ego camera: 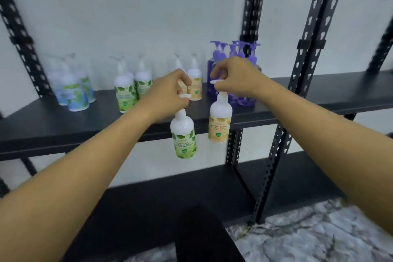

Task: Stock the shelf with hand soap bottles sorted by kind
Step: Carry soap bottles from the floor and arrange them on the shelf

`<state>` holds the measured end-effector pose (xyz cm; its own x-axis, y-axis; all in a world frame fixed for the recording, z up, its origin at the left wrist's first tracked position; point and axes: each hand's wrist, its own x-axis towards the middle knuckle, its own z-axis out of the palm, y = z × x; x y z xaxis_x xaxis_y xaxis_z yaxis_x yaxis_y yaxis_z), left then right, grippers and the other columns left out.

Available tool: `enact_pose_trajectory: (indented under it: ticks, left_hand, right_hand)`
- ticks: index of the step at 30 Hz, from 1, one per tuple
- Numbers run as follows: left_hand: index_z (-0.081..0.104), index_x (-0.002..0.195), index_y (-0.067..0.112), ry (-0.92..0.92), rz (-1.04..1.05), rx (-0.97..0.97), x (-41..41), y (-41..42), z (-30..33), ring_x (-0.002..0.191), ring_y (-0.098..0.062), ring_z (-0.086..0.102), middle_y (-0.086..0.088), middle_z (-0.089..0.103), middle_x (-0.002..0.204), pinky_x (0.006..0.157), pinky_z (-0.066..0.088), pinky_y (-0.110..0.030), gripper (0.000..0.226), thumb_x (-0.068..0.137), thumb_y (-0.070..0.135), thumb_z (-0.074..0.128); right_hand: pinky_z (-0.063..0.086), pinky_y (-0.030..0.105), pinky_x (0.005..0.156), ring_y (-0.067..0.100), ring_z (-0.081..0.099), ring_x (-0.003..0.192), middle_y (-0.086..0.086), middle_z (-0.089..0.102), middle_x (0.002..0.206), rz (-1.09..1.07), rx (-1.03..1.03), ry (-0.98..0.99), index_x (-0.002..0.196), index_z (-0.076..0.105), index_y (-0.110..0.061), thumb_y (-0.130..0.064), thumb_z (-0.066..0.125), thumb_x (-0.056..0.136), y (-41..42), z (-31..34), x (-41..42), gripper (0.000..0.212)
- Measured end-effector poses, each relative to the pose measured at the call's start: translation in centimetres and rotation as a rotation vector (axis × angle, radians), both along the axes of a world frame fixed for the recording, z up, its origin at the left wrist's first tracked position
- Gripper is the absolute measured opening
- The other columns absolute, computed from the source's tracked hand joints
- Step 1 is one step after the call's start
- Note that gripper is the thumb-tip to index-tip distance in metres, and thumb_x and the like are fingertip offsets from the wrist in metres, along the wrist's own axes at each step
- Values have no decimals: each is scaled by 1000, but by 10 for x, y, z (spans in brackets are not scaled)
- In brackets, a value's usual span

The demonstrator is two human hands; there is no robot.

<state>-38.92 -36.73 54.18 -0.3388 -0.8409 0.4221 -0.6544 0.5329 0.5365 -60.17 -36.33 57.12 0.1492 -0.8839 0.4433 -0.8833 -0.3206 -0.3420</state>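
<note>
My left hand (170, 89) grips the white pump of a green-label soap bottle (184, 134), which hangs in the air before the shelf's front edge. My right hand (234, 76) pinches the pump of a yellow-label bottle (219, 121), held just to the right and slightly higher. On the black shelf board (319, 95) stand sorted groups: blue-label bottles (72, 89) at left, green-label bottles (127, 91), yellow-label bottles (195, 85) partly hidden behind my left hand, and purple bottles (223, 57) behind my right hand.
Black perforated uprights (253, 17) (314, 27) rise at the right of the bay, another upright (19, 34) at the left. A lower black shelf (148, 208) lies beneath. The floor (308, 238) is marbled grey. The shelf board continues bare to the right of the purple bottles.
</note>
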Motion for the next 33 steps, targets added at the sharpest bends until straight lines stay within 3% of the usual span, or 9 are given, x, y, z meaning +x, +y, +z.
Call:
enact_pose_trajectory:
  ticks: [5, 14, 23, 33]
  left_hand:
    - [56, 104, 29, 29, 113, -24, 57, -3, 31, 71, -8, 57, 4, 60, 84, 55, 37, -21, 27, 83, 16, 67]
    - [57, 107, 28, 58, 232, -27, 105, -22, 66, 73, -9, 56, 1, 59, 90, 57, 39, -23, 31, 81, 13, 68]
    - [56, 107, 30, 138, 252, -57, 103, -45, 83, 69, -9, 56, -1, 63, 89, 58, 37, -21, 32, 82, 12, 66]
    - [55, 109, 30, 162, 262, -71, 105, -66, 87, 70, -10, 57, -1, 63, 86, 59, 38, -21, 34, 82, 14, 68]
  right_hand:
    - [40, 14, 54, 0, 58, 67, -11, 65, 81, 57, 20, -13, 97, 74, -17, -17, 67, 82, -24, 39, 42, 16]
    - [49, 19, 63, 6, 62, 70, -8, 61, 90, 126, 72, 30, 105, 71, -17, -13, 67, 85, -69, 74, 78, 20]
    - [43, 16, 60, 9, 60, 74, 1, 63, 96, 114, 137, -12, 106, 68, -20, -11, 70, 87, -127, 53, 75, 22]
    - [38, 12, 60, 11, 57, 84, 3, 63, 105, 131, 50, -76, 108, 68, -19, -13, 68, 89, -163, 35, 66, 19]
